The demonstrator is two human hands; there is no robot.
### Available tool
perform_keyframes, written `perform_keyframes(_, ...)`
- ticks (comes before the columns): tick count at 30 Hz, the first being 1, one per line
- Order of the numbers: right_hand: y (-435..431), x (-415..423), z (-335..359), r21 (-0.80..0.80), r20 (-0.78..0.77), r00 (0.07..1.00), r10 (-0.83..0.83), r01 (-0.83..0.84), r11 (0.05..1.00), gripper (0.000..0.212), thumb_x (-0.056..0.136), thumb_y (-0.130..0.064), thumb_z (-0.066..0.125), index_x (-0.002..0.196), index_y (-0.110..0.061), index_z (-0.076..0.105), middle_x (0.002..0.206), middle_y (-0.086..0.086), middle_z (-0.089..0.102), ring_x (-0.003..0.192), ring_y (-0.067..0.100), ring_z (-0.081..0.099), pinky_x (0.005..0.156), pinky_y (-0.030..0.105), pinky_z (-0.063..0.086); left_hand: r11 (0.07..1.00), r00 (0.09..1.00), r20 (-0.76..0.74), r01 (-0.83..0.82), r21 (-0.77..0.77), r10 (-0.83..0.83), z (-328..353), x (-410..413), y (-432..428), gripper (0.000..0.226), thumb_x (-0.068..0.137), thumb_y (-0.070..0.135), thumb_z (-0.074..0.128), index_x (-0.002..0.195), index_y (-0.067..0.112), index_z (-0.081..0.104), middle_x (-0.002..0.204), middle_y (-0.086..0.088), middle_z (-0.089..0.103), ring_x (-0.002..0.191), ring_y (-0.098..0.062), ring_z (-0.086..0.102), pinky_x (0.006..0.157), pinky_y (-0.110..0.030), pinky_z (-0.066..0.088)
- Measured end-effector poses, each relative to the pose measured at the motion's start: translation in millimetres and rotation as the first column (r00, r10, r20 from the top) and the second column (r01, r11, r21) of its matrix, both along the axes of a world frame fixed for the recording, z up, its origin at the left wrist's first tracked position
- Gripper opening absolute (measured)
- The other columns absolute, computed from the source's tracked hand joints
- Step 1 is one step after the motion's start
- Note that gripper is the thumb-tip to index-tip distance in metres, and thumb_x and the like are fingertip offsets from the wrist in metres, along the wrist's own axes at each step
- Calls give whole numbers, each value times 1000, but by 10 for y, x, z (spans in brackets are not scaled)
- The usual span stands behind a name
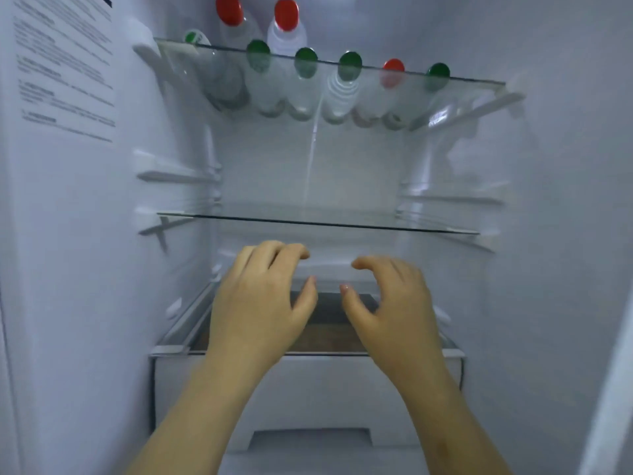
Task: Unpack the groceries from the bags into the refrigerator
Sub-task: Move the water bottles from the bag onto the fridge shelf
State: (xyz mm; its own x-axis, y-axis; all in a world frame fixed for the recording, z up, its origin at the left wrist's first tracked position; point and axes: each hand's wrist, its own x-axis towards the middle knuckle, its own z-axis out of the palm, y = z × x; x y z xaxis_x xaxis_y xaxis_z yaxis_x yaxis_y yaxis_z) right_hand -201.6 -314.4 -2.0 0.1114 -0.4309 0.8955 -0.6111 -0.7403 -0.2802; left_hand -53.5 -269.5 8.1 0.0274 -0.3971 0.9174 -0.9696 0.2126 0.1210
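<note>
Inside the refrigerator [548, 234], the left hand [263, 296] and right hand [394, 303] hover side by side over the front edge of the bottom shelf [178, 347], above the drawer [308, 389]. Their fingers [294, 252] are loosely curled and spread, holding nothing. Bottles [342, 87] lie on their sides on the top shelf [479, 82], caps toward its front edge.

The refrigerator [342, 173] stands open, its inside white and lit. On its top glass shelf [472, 80] clear water bottles [339, 94] lie on their sides in a row, caps toward the front. Most caps are green, and one red cap [393, 67] sits second from the right. Two stacked bottles [286, 34] with red caps lie on top of the row at the left. Lower down are a middle glass shelf [318, 222] and a glass cover [181, 332] over a white drawer [308, 389]. Something brown shows through the glass.
</note>
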Motion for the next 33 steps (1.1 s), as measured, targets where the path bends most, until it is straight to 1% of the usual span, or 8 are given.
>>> perform_keyframes(6, 127, -288, -625, 160, -64, 996, -66, 76, 984, 39, 78, -41, 46, 103, -18, 65, 101, -4, 65, 96, 16, 56, 83, 24, 39, 986, 996, -31, 83, 147, -80, -613, -201, 1, 35, 82, 35, 44, 97, 11, 65, 90, -3, 64, 80, -24, 58, 68, -27, 42)
perform_keyframes(12, 334, -505, -1123, 333, -135, 980, -145, 183, 925, 42, 78, -44, 44, 104, -19, 65, 104, -3, 66, 100, 19, 57, 83, 27, 40, 932, 980, -86, 199, 305, -181, -1190, -460, 68, 26, 77, 26, 59, 95, 9, 67, 90, -5, 66, 80, -24, 63, 69, -26, 43)
perform_keyframes(17, 473, -604, -1440, 436, -124, 970, -210, 243, 867, 38, 78, -41, 49, 105, -19, 65, 106, -3, 64, 101, 18, 54, 82, 27, 37, 869, 949, -101, 314, 383, -298, -1469, -588, 95, 33, 82, 32, 46, 95, 9, 66, 89, -6, 65, 78, -25, 61, 66, -32, 50)
perform_keyframes(21, 660, -673, -1652, 495, -118, 954, -275, 297, 817, 36, 79, -38, 52, 107, -19, 64, 108, -3, 63, 105, 17, 52, 87, 27, 35, 821, 927, -98, 366, 439, -361, -1631, -657, 148, 36, 82, 34, 45, 97, 9, 67, 91, -6, 65, 82, -26, 62, 69, -27, 46)
perform_keyframes(24, 836, -721, -1782, 529, -108, 941, -322, 329, 782, 42, 79, -45, 46, 108, -20, 64, 109, -4, 63, 104, 13, 50, 86, 25, 34, 768, 897, -97, 421, 483, -431, -1723, -730, 197, 36, 83, 35, 45, 97, 10, 67, 94, -5, 66, 86, -25, 62, 73, -28, 46)
perform_keyframes(26, 961, -750, -1853, 532, -116, 925, -362, 365, 764, 45, 78, -46, 43, 107, -20, 65, 106, -5, 64, 102, 11, 50, 84, 23, 34, 738, 875, -85, 450, 502, -476, -1773, -787, 249, 35, 83, 35, 45, 97, 11, 67, 93, -4, 66, 83, -23, 62, 69, -29, 47)
perform_keyframes(31, 1347, -932, -2016, 538, -126, 848, -515, 495, 683, 33, 78, -40, 48, 99, -21, 66, 96, -7, 66, 93, 11, 54, 82, 22, 35, 634, 790, -83, 545, 549, -608, -1890, -1023, 404, 34, 82, 34, 45, 98, 12, 66, 93, -5, 65, 82, -23, 60, 68, -29, 48)
perform_keyframes(33, 1529, -1041, -2072, 564, -127, 818, -561, 525, 638, 35, 78, -43, 46, 99, -22, 65, 98, -7, 65, 96, 12, 54, 85, 24, 36, 569, 735, -89, 590, 573, -672, -1927, -1182, 490, 35, 82, 34, 45, 97, 11, 67, 91, -6, 65, 80, -24, 60, 67, -31, 50)
